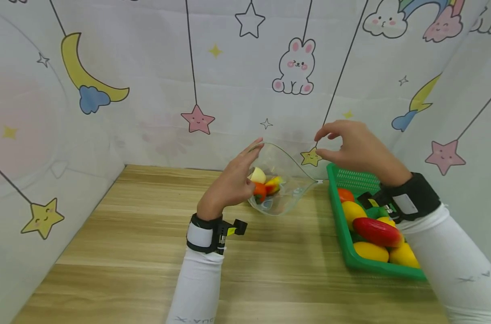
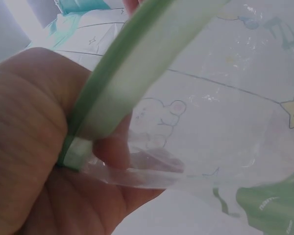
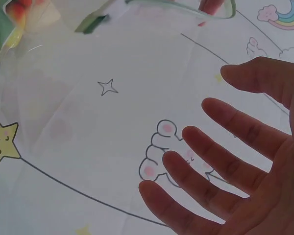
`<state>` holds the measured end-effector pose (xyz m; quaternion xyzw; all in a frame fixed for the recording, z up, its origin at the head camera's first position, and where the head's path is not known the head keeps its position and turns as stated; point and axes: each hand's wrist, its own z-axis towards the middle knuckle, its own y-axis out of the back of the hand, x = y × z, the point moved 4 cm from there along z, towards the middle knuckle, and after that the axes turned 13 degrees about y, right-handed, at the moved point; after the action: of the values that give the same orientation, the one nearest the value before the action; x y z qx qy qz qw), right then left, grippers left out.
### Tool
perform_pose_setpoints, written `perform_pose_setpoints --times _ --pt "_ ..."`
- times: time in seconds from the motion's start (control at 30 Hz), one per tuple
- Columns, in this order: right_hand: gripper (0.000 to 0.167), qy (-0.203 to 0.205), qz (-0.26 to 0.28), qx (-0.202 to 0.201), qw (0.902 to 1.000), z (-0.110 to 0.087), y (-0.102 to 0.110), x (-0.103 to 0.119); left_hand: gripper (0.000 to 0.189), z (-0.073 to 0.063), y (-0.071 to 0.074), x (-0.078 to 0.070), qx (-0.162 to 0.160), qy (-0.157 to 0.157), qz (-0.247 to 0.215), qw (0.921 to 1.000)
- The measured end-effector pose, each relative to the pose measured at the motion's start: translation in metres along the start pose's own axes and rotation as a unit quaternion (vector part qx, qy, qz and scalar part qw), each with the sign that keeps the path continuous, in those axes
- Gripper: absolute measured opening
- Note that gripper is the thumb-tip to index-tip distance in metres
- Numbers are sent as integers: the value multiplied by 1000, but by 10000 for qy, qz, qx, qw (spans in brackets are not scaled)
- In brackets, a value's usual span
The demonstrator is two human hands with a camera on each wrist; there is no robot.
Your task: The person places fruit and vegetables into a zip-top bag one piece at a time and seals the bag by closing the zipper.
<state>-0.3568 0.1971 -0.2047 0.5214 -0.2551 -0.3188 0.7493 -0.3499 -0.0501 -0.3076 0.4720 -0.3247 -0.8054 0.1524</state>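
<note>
Wooden table (image 1: 128,252) supports partly hidden basket (image 1: 375,266) beside bag (image 1: 289,195).

The right hand (image 3: 267,193), fingers (image 3: 230,159) spread, hangs at four o'clock, the clear green-rimmed plastic bag (image 3: 54,49) at eleven.

From well back, your head camera is looking forward and down at the clear bag (image 1: 289,191); your left-wrist camera (image 1: 240,227) is peering closely through it, your right-wrist camera (image 1: 366,200) is facing past it from its right, all sharing the rabbit print (image 1: 296,67) behind it.
</note>
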Motion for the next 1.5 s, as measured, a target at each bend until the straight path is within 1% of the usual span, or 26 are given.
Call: perform_pose_setpoints --times 0.13,0.23,0.33,0.43,0.53,0.7,0.87,0.97,1.1,1.17,1.33,1.5 --pt "29 -179 42 39 9998 -1 0 -18 87 1 0 0 9 -2 2 10000" --pt "31 -399 87 107 9991 -1 -3 -34 87 0 0 0 54 59 -17 10000" --pt "34 -729 142 268 9969 -3 -9 -51 89 0 0 1 91 137 -14 9999" --pt "36 -1030 215 456 9934 -7 -17 -69 89 0 -1 2 108 123 5 9999" --pt "38 -1227 290 579 9903 -11 -24 -84 87 0 -2 2 134 81 -25 9999" --pt "41 -1379 348 685 9875 -17 -34 -105 87 -1 -1 3 113 59 -52 9999" --pt "44 -1436 400 887 9848 -23 -47 -125 86 -1 0 2 90 0 -38 10000" --pt "44 -1525 514 1044 9814 -29 -57 -137 86 -1 0 2 80 15 -37 10000" --pt "47 -1715 681 1280 9745 -38 -70 -153 88 -1 0 2 111 67 -59 9999" --pt "49 -1770 688 1384 9720 -43 -76 -160 89 0 0 2 122 80 -47 9999" --pt "50 -1845 719 1501 9686 -50 -88 -172 90 0 0 2 105 95 -26 9999" --pt "50 -1988 831 1686 9618 -53 -101 -180 91 1 0 2 83 110 6 9999"
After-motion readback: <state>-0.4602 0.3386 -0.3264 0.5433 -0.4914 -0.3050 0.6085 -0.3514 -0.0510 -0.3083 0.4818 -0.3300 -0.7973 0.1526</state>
